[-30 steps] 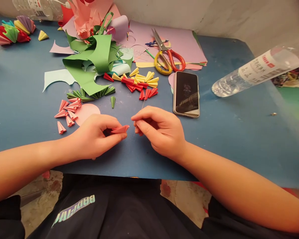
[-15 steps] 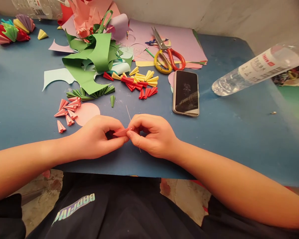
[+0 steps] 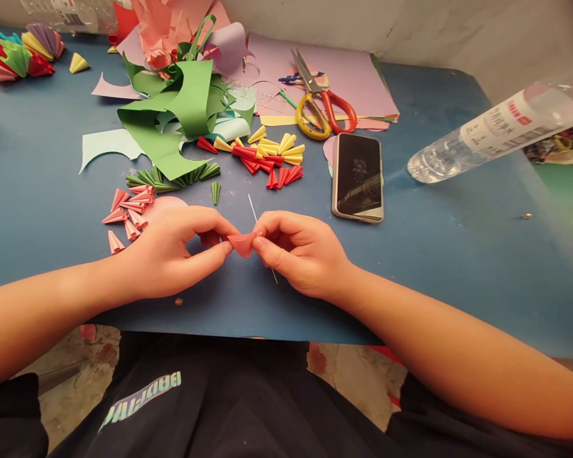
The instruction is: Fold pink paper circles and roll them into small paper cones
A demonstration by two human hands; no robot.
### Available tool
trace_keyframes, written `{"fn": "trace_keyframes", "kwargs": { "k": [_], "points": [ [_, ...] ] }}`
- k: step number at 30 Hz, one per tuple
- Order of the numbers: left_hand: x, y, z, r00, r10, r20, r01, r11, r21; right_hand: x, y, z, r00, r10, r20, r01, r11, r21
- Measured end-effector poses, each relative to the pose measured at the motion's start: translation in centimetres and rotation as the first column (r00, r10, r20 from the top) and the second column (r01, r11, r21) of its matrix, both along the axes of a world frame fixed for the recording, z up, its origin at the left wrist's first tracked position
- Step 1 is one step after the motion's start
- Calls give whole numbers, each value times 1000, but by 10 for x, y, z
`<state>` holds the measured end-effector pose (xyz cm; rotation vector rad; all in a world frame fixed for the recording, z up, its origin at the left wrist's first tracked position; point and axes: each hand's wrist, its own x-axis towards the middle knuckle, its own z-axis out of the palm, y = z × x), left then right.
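Note:
A small curved piece of pink paper [image 3: 242, 244] is stretched between my two hands, above the near part of the blue table. My left hand [image 3: 184, 251] pinches its left corner between thumb and fingers. The other corner is pinched by my right hand [image 3: 300, 251], which also has a thin white stick [image 3: 253, 207] passing through its grip, both ends showing. Behind my left wrist lie several pink paper cones [image 3: 132, 207], beside a pink paper disc [image 3: 165, 207] partly covered by that hand. Rows of green cones [image 3: 172, 178] sit farther back.
Red and yellow cones [image 3: 267, 156] lie mid-table, with green paper scraps [image 3: 191, 102] behind. Scissors [image 3: 315, 105] rest on purple sheets [image 3: 358, 76]. A phone [image 3: 358, 175] lies to the right, near a tilted water bottle [image 3: 496, 130]. Folded colourful paper pieces [image 3: 21, 54] sit far left.
The pink paper has opened from a narrow folded strip into a wider curve. My hands have moved slightly apart, and the stick has shifted a little to the right with my right hand.

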<state>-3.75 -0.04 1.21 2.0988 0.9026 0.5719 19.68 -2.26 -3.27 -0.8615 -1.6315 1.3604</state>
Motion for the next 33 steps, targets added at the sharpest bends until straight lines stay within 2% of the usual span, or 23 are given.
{"fn": "trace_keyframes", "kwargs": {
  "k": [4, 11, 15, 21, 23, 25, 27, 29, 30, 33],
  "points": [
    [0, -1, 1, 999, 34, 20, -33, 997, -64, 1, 0, 1, 1000, 28, 1, -28, 999, 23],
    [-1, 0, -4, 997, 11, 80, 4, 982, -187, 1, 0, 1, 997, 53, -56, -57, 996, -70],
    [0, 0, -8, 993, -23, 112, 53, 959, -278, -1, -1, 2, 996, 70, -58, -76, 991, -110],
    [6, -5, -11, 985, 57, 160, 16, 907, -420, -6, -2, 4, 998, 43, -40, -50, 983, -179],
    [6, -6, -11, 985, 84, 152, -19, 923, -385, -6, -2, 4, 998, 53, -19, -56, 981, -186],
    [4, -5, -10, 983, 92, 158, -42, 955, -294, -5, -1, 5, 997, 80, 12, -76, 978, -194],
    [2, -5, -7, 984, 54, 170, -11, 971, -241, -4, -1, 6, 995, 93, 32, -84, 972, -218],
    [1, -5, -4, 989, -4, 151, 46, 959, -279, -5, 0, 7, 996, 74, 40, -63, 971, -229],
    [1, -5, -3, 992, -18, 128, 57, 950, -308, -5, -1, 7, 997, 56, 47, -44, 976, -215],
    [5, -6, -4, 990, 36, 135, 2, 963, -271, -7, -2, 8, 995, -8, 102, 16, 997, -76]
  ]
}}
